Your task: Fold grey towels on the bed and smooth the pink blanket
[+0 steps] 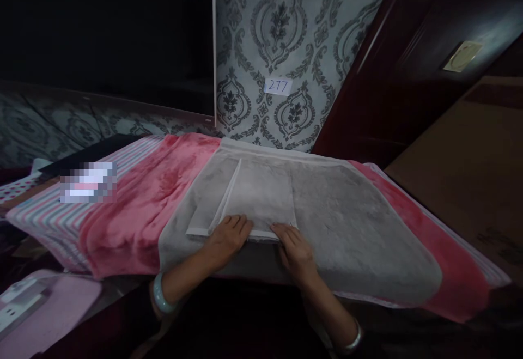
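A folded light-grey cloth (261, 190) with pale hemmed edges lies on a larger grey plush blanket (343, 223). Its left side shows a slanted, partly opened layer. At the cloth's near edge, my left hand (229, 237) has its fingers curled over the top, left of the middle. My right hand (296, 251) grips the near right corner, fingers above and thumb low at the edge. Both hands are closed on the cloth; the undersides of the fingers are hidden.
Under the grey blanket lie a pink plush cover (143, 195) and a striped cloth (53, 212). A blurred item (89, 182) rests at left. Behind are a dark television (106, 37) and patterned wall; a cardboard box (469, 184) stands right. A power strip (22, 307) lies lower left.
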### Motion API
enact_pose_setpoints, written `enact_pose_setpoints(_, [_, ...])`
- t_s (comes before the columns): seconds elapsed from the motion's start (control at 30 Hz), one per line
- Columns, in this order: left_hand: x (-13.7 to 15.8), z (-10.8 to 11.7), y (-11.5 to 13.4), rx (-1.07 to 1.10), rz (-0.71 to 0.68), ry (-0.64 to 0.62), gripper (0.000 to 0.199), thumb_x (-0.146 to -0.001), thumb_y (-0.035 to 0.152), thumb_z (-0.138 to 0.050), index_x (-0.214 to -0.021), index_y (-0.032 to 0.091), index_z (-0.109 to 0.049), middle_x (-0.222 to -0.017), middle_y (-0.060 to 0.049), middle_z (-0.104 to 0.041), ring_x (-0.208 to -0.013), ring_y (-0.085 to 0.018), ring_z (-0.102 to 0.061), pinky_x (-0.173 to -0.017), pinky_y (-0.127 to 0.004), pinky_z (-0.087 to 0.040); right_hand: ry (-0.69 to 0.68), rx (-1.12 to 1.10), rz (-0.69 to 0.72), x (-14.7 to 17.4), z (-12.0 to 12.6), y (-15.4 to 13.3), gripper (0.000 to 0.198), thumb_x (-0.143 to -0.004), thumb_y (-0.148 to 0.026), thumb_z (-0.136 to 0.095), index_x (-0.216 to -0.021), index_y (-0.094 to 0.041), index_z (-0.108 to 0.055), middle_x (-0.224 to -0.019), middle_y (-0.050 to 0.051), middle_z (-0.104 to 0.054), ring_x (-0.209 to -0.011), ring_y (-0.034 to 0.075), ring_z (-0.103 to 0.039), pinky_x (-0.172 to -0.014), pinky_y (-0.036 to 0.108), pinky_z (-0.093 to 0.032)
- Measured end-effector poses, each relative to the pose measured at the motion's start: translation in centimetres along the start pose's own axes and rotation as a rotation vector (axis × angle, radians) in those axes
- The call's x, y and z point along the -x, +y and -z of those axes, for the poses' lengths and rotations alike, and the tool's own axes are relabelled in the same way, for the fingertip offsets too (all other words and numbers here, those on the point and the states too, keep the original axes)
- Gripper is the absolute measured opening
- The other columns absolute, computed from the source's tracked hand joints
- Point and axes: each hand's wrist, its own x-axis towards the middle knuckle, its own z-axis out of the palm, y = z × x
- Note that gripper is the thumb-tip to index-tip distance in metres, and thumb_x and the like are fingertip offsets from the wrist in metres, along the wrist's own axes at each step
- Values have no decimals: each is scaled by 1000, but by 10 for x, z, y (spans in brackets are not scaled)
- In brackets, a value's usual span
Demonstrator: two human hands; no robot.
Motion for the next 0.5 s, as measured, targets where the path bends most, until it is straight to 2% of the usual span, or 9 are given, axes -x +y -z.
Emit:
enact_pose_setpoints(0.1, [-2, 3, 2, 8, 18, -61, 41, -93, 5, -45, -129, 14, -63, -125, -17, -68, -113, -28, -64, -94, -43, -50, 13, -22, -16, 2, -3, -1, 72, -81, 3, -43, -146, -25, -54, -122, 8, -73, -114, 23, -67, -98, 44, -58])
enact_pose_setpoints(0.2, [-2, -2, 9, 46, 66, -71, 47, -93, 5, -47, -137, 16, -59, -135, -19, -64, -122, -31, -61, -99, -46, -49, -13, -38, -39, 2, -1, -4, 62, -83, 2, -45, -139, -22, -60, -120, 9, -74, -114, 24, -68, -99, 45, -58])
enact_pose_setpoints(0.3, [4, -8, 15, 69, 73, -60, 53, -93, 6, -47, -144, 18, -55, -145, -20, -58, -132, -33, -56, -105, -49, -45, -134, -96, -55, -1, 13, -5, 46, -87, -7, -53, -129, -21, -66, -124, 10, -73, -117, 26, -66, -101, 47, -57])
enact_pose_setpoints(0.4, [7, 0, 12, 170, 41, -58, 50, -92, 15, -56, -142, 18, -57, -145, -20, -58, -133, -35, -55, -108, -52, -45, -309, -214, -109, -15, 30, 4, 29, -96, -28, -58, -122, -23, -70, -122, 9, -74, -115, 26, -68, -102, 46, -56])
enact_pose_setpoints(0.5, [0, 20, -3, 367, 1, -63, 42, -95, 32, -59, -135, 20, -63, -136, -17, -65, -125, -33, -61, -104, -50, -50, -376, -234, -191, -43, 29, 27, 40, -105, -38, -43, -134, -23, -65, -131, 11, -71, -124, 26, -65, -106, 47, -52])
